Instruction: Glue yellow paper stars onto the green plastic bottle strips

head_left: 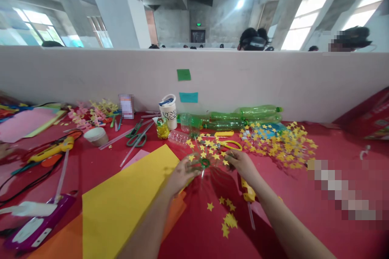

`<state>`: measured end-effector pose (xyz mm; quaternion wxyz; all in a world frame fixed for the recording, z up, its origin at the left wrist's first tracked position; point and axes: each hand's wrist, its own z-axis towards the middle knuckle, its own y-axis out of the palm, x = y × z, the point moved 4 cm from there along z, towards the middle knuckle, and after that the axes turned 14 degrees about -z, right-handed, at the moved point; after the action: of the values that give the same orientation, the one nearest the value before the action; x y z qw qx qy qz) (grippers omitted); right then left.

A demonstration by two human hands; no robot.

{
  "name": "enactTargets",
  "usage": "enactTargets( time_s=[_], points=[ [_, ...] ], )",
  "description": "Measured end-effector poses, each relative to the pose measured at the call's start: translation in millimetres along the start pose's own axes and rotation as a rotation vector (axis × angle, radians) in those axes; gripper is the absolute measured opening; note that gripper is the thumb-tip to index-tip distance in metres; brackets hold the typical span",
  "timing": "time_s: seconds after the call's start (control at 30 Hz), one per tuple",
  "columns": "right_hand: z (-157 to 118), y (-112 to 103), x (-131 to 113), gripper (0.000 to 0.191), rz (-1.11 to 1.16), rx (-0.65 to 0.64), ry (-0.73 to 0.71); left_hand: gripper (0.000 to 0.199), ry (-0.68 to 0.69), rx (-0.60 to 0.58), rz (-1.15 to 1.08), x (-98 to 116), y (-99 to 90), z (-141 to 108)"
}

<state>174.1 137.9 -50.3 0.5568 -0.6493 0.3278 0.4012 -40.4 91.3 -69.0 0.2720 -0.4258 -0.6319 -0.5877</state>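
A piece cut from a green plastic bottle (205, 163), its ring-shaped neck towards me, has thin strips spreading out with yellow stars (215, 156) at their ends. My left hand (182, 173) grips its left side with curled fingers. At its right side, my right hand (242, 164) has its fingers closed near a star; what they pinch is too small to make out. Loose yellow stars (230, 220) lie on the red table below. A yellow glue gun (248, 192) rests under my right wrist.
Yellow paper sheets (130, 206) cover the left front. Behind are scissors (136, 139), a white cup (169, 113) and green bottles (258, 112). A starred bunch (285, 145) stands right. Another glue gun (51, 151) and a purple power strip (39, 224) lie left.
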Motion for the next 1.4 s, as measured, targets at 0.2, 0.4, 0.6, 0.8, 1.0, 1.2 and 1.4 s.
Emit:
enactTargets(
  time_s=[0.2, 0.4, 0.6, 0.8, 1.0, 1.2, 1.4],
  points=[
    [2, 3, 10, 0.010, -0.066, -0.012, 0.027, 0.054, -0.129, -0.022, 0.087, 21, -18.6, -1],
    [6, 0, 19, 0.009, -0.197, 0.011, 0.028, 0.061, -0.146, 0.041, 0.172, 33, -26.5, -7],
    [8, -1, 21, 0.018, -0.301, 0.047, 0.000, 0.063, -0.127, 0.039, 0.252, 39, -21.9, -10],
    [7, -7, 13, 0.022, -0.467, 0.151, -0.063, 0.057, -0.115, 0.052, 0.293, 40, -12.8, -13],
    [-12, -43, -27, 0.028, -0.644, 0.375, -0.172, 0.047, -0.047, 0.125, 0.485, 56, -15.7, -19],
    [-72, -45, -54, 0.015, -0.710, 0.313, -0.334, 0.021, 0.303, 0.212, 0.882, 88, 1.1, -33],
    [-110, 25, -26, 0.011, -0.967, -0.163, -0.570, 0.029, 0.188, -0.245, 1.034, 50, 53.9, -56]
  ],
)
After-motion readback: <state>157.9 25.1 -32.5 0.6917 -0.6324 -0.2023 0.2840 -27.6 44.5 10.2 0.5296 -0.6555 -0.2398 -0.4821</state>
